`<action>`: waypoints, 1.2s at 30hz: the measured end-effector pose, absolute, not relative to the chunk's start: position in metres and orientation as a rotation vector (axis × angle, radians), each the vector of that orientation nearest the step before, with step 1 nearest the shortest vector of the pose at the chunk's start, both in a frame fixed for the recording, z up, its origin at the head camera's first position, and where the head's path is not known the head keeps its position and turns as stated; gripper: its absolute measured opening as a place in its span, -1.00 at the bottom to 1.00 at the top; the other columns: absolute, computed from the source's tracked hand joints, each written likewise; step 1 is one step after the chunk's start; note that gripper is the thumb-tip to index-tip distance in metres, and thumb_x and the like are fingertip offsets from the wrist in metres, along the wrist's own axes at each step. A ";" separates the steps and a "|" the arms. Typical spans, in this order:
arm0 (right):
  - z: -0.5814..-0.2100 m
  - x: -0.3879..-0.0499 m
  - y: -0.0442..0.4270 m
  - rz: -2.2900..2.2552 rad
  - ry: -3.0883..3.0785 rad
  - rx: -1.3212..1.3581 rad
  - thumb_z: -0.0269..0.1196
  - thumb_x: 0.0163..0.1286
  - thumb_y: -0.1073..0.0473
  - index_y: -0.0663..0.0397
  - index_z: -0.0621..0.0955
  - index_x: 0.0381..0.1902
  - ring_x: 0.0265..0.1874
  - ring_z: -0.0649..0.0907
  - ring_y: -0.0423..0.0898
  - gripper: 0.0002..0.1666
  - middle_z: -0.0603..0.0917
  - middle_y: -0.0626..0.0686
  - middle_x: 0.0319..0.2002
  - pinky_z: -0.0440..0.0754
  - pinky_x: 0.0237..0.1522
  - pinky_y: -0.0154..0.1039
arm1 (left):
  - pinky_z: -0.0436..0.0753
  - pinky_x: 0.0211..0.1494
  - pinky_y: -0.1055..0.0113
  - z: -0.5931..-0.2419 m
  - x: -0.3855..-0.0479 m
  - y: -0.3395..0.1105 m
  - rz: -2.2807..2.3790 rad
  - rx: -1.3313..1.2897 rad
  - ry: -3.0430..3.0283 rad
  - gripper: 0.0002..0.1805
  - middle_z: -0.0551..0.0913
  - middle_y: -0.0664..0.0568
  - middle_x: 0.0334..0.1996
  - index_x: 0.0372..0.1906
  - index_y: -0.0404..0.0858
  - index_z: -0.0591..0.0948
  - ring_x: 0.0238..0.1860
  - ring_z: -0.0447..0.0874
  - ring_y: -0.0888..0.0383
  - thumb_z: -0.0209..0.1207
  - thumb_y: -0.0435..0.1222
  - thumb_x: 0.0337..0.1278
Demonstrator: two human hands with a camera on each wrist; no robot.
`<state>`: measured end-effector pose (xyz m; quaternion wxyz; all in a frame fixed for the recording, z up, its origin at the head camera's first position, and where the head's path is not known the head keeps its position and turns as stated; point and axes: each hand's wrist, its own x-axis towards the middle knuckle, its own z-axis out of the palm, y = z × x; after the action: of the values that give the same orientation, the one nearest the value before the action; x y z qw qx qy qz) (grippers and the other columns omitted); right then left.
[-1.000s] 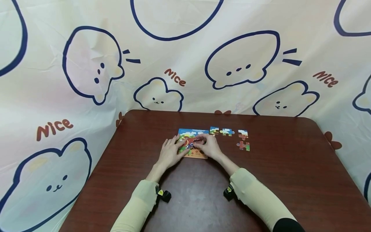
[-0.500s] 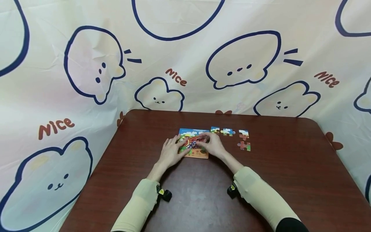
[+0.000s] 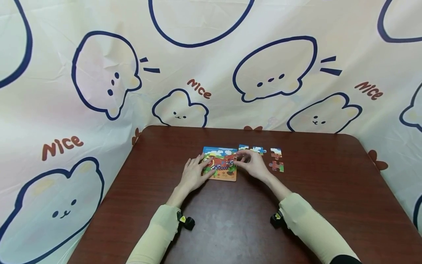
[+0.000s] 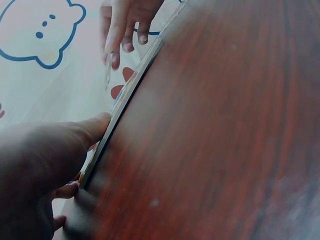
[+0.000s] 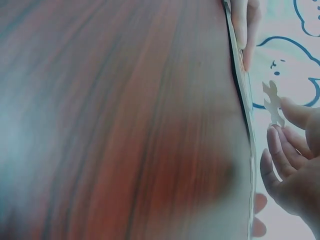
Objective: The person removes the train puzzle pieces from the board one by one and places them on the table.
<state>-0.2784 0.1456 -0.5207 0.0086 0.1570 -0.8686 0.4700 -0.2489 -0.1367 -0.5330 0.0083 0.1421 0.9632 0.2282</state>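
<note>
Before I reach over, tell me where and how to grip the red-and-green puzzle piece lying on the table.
Pinch the red-and-green puzzle piece by its left and right edges, coming from the near side. It looks flat on the table, and another piece lies just beyond it, so the near side seems freest.

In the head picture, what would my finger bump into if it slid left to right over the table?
The left hand → the puzzle → the right hand → the red-green piece.
</note>
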 end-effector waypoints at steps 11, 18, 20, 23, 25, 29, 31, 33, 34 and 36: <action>-0.520 -0.270 0.179 1.425 -2.731 0.421 0.54 0.44 0.18 0.17 0.78 0.16 -0.25 0.76 -0.08 -0.62 0.85 0.19 -0.08 0.68 -0.17 -0.32 | 0.08 0.82 -0.31 -0.533 -0.249 -0.137 0.726 0.446 3.014 -0.29 0.33 -0.20 0.72 0.66 0.08 0.47 0.75 0.23 -0.23 0.25 0.17 0.56; -0.521 -0.267 0.197 1.428 -2.724 0.394 0.53 0.44 0.23 0.25 0.76 0.19 -0.20 0.76 -0.09 -0.58 0.85 0.26 0.04 0.67 -0.14 -0.39 | 0.07 0.82 -0.31 -0.533 -0.249 -0.137 0.722 0.440 3.011 -0.29 0.33 -0.20 0.72 0.66 0.08 0.47 0.76 0.22 -0.22 0.24 0.17 0.57; -0.521 -0.266 0.201 1.442 -2.725 0.379 0.53 0.43 0.23 0.25 0.75 0.20 -0.22 0.75 -0.12 -0.57 0.85 0.27 0.03 0.67 -0.15 -0.41 | 0.07 0.82 -0.31 -0.533 -0.248 -0.137 0.724 0.442 3.011 -0.29 0.33 -0.20 0.72 0.66 0.08 0.47 0.76 0.22 -0.22 0.24 0.16 0.56; -0.521 -0.264 0.206 1.480 -2.721 0.375 0.52 0.44 0.26 0.29 0.74 0.21 -0.24 0.74 -0.17 -0.56 0.86 0.29 0.00 0.67 -0.17 -0.42 | 0.08 0.82 -0.32 -0.533 -0.248 -0.138 0.728 0.446 3.010 -0.30 0.33 -0.20 0.72 0.66 0.08 0.48 0.76 0.23 -0.23 0.25 0.15 0.56; -0.521 -0.264 0.209 1.503 -2.714 0.377 0.51 0.44 0.28 0.31 0.72 0.21 -0.24 0.74 -0.16 -0.57 0.87 0.30 -0.04 0.66 -0.17 -0.43 | 0.08 0.82 -0.32 -0.533 -0.248 -0.138 0.728 0.447 3.010 -0.30 0.33 -0.20 0.72 0.66 0.07 0.48 0.75 0.23 -0.23 0.25 0.15 0.57; -0.522 -0.264 0.215 1.536 -2.715 0.367 0.49 0.46 0.31 0.31 0.68 0.19 -0.20 0.74 -0.11 -0.59 0.89 0.30 -0.08 0.63 -0.14 -0.46 | 0.08 0.82 -0.32 -0.533 -0.248 -0.137 0.724 0.449 3.011 -0.30 0.33 -0.20 0.72 0.66 0.07 0.47 0.75 0.23 -0.23 0.24 0.16 0.57; -0.522 -0.264 0.217 1.552 -2.717 0.360 0.49 0.46 0.32 0.31 0.67 0.19 -0.19 0.75 -0.12 -0.60 0.88 0.30 -0.08 0.64 -0.14 -0.49 | 0.08 0.82 -0.32 -0.534 -0.248 -0.137 0.724 0.449 3.011 -0.30 0.33 -0.20 0.72 0.66 0.08 0.47 0.75 0.23 -0.23 0.24 0.16 0.57; -0.522 -0.264 0.219 1.569 -2.719 0.360 0.48 0.46 0.32 0.32 0.67 0.19 -0.18 0.77 -0.14 -0.60 0.88 0.31 -0.07 0.66 -0.13 -0.51 | 0.08 0.82 -0.32 -0.533 -0.248 -0.137 0.726 0.449 3.013 -0.30 0.33 -0.20 0.72 0.66 0.08 0.48 0.75 0.23 -0.23 0.25 0.16 0.56; -0.522 -0.264 0.219 1.577 -2.718 0.367 0.48 0.47 0.32 0.33 0.66 0.19 -0.18 0.78 -0.17 -0.59 0.87 0.32 -0.07 0.67 -0.13 -0.51 | 0.08 0.82 -0.32 -0.533 -0.248 -0.137 0.728 0.449 3.013 -0.30 0.33 -0.20 0.72 0.66 0.08 0.48 0.75 0.23 -0.22 0.25 0.16 0.56; -0.521 -0.265 0.222 1.599 -2.717 0.362 0.48 0.47 0.32 0.34 0.66 0.21 -0.18 0.78 -0.22 -0.58 0.87 0.33 -0.07 0.67 -0.12 -0.52 | 0.08 0.82 -0.32 -0.533 -0.248 -0.137 0.728 0.450 3.013 -0.29 0.33 -0.21 0.72 0.66 0.08 0.48 0.75 0.23 -0.22 0.25 0.16 0.56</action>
<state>-0.2646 0.2217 -0.5213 -0.0157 0.1140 -0.8561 0.5038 -0.2478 -0.1370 -0.5333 0.0049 0.1436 0.9620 0.2323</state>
